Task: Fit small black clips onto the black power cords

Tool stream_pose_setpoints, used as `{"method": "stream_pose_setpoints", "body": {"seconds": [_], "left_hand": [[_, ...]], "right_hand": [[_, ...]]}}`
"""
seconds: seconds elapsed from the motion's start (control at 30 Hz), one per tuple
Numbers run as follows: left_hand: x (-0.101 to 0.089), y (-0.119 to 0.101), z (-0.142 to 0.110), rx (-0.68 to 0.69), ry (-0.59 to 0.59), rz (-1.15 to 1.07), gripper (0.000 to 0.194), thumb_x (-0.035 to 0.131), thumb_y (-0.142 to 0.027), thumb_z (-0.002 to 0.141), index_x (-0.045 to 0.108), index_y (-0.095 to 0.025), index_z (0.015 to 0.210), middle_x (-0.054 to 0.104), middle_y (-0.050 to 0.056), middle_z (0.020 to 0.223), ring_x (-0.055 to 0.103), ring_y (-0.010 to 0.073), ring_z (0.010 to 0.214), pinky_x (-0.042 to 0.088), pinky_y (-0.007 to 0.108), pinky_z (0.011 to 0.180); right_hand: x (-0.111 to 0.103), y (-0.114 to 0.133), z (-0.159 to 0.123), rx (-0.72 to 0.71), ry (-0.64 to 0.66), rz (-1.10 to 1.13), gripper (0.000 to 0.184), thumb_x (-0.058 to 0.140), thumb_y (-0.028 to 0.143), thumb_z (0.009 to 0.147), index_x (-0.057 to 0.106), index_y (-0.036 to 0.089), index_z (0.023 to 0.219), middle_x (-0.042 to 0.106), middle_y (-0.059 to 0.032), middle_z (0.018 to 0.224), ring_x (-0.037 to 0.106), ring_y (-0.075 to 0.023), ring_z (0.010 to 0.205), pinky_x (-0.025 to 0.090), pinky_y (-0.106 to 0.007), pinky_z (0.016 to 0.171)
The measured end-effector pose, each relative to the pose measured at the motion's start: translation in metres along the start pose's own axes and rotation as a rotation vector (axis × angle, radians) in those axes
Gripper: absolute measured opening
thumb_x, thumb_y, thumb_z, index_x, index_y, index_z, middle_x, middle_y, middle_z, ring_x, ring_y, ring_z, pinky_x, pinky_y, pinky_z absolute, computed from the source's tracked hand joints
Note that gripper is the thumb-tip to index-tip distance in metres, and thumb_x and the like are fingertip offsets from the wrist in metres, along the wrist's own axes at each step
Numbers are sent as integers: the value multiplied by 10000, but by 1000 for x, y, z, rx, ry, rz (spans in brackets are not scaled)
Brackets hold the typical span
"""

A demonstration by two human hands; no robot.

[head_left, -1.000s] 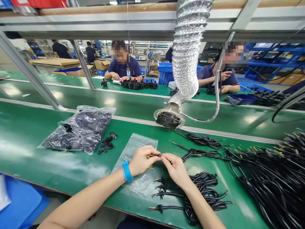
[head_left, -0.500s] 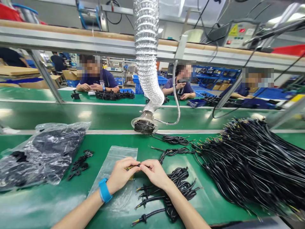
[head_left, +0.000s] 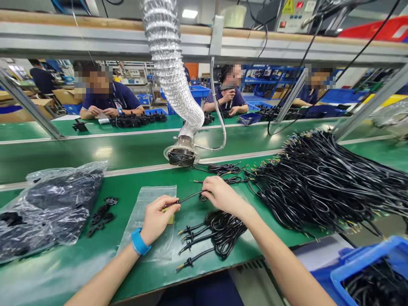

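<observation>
Fingers pinched closed, the left hand (head_left: 162, 214) and right hand (head_left: 221, 195) hold a slim black cable (head_left: 191, 196) between them over a glossy green desk (head_left: 124, 204). Coiled black cables (head_left: 226, 236) lie nearby.

black cable (head_left: 191, 196) partly hidden by hands (head_left: 159, 216) (head_left: 221, 195), blue bin (head_left: 363, 260) cut off

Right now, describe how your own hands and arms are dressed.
The left hand and right hand are gloveless. A broad, bright blue band circles the left wrist; the right wrist shows nothing worn. No sleeves show on the forearms.
</observation>
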State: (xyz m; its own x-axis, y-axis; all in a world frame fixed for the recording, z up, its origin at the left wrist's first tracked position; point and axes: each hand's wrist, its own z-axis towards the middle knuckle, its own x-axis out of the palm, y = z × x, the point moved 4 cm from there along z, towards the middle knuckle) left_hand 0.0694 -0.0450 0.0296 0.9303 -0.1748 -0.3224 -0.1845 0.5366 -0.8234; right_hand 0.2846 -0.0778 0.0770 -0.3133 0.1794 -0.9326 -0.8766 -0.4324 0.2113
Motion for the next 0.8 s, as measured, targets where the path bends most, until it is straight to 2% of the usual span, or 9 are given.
{"method": "stream_pose_setpoints", "body": {"seconds": [0.1, 0.17, 0.23, 0.3, 0.4, 0.5, 0.57, 0.67, 0.8], "left_hand": [[9, -1, -3, 7, 56, 57, 113, 676, -292, 820, 725, -191, 805, 707, 23, 753, 643, 145, 678, 506, 241, 641], [17, -3, -7, 32, 138, 109, 124, 659, -305, 838, 719, -199, 817, 715, 21, 767, 644, 148, 689, 505, 245, 651], [25, -5, -12, 61, 243, 152, 141, 632, -318, 862, 712, -207, 827, 720, 18, 779, 652, 152, 698, 512, 247, 655], [30, -6, -16, 88, 320, 183, 155, 614, -334, 877, 703, -213, 836, 718, 16, 777, 656, 155, 693, 522, 248, 650], [32, -7, -20, 133, 345, 215, 184, 603, -370, 884, 696, -216, 845, 714, 24, 779, 659, 162, 683, 537, 259, 651], [30, -10, -21, 185, 340, 227, 220, 600, -410, 880, 699, -217, 839, 717, 28, 783, 666, 165, 679, 549, 258, 646], [29, -11, -20, 203, 345, 232, 235, 608, -436, 872, 703, -223, 843, 718, 20, 775, 669, 160, 663, 553, 244, 627], [25, -12, -18, 223, 339, 237, 261, 608, -477, 864, 713, -238, 859, 732, 15, 809, 684, 157, 668, 564, 226, 618], [20, -10, -17, 283, 292, 255, 285, 616, -525, 845, 731, -265, 871, 757, 4, 872, 715, 163, 706, 588, 214, 651]], "right_hand": [[-17, 6, -14, 42, 15, -135, 157, 572, 225, 935, 660, 145, 833, 627, -93, 929, 553, -223, 914, 413, -359, 842], [-17, 7, -29, 96, 79, -137, 159, 601, 265, 923, 666, 151, 833, 635, -90, 915, 566, -228, 908, 424, -350, 812], [-12, 3, -48, 153, 129, -72, 228, 648, 378, 893, 682, 159, 948, 660, -86, 933, 590, -236, 927, 434, -357, 839], [-5, -1, -66, 179, 142, 24, 523, 717, 531, 796, 639, 164, 1162, 682, -97, 1033, 601, -258, 1015, 415, -395, 943], [2, -5, -87, 143, 164, 124, 1026, 817, 638, 581, 449, 166, 1415, 598, -148, 1306, 519, -302, 1228, 282, -456, 1111], [6, -5, -94, 105, 224, 114, 1267, 868, 605, 485, 280, 155, 1512, 463, -192, 1449, 424, -328, 1331, 195, -487, 1153], [7, -4, -93, 100, 252, 72, 1320, 888, 573, 457, 250, 114, 1518, 494, -212, 1404, 452, -335, 1297, 208, -482, 1142], [8, -1, -88, 104, 297, -23, 1326, 890, 571, 430, 283, 63, 1494, 602, -198, 1224, 547, -332, 1138, 288, -469, 1080], [7, 6, -88, 87, 350, -139, 1376, 872, 594, 413, 241, 33, 1500, 614, -205, 1157, 567, -339, 1030, 353, -467, 982]]}}
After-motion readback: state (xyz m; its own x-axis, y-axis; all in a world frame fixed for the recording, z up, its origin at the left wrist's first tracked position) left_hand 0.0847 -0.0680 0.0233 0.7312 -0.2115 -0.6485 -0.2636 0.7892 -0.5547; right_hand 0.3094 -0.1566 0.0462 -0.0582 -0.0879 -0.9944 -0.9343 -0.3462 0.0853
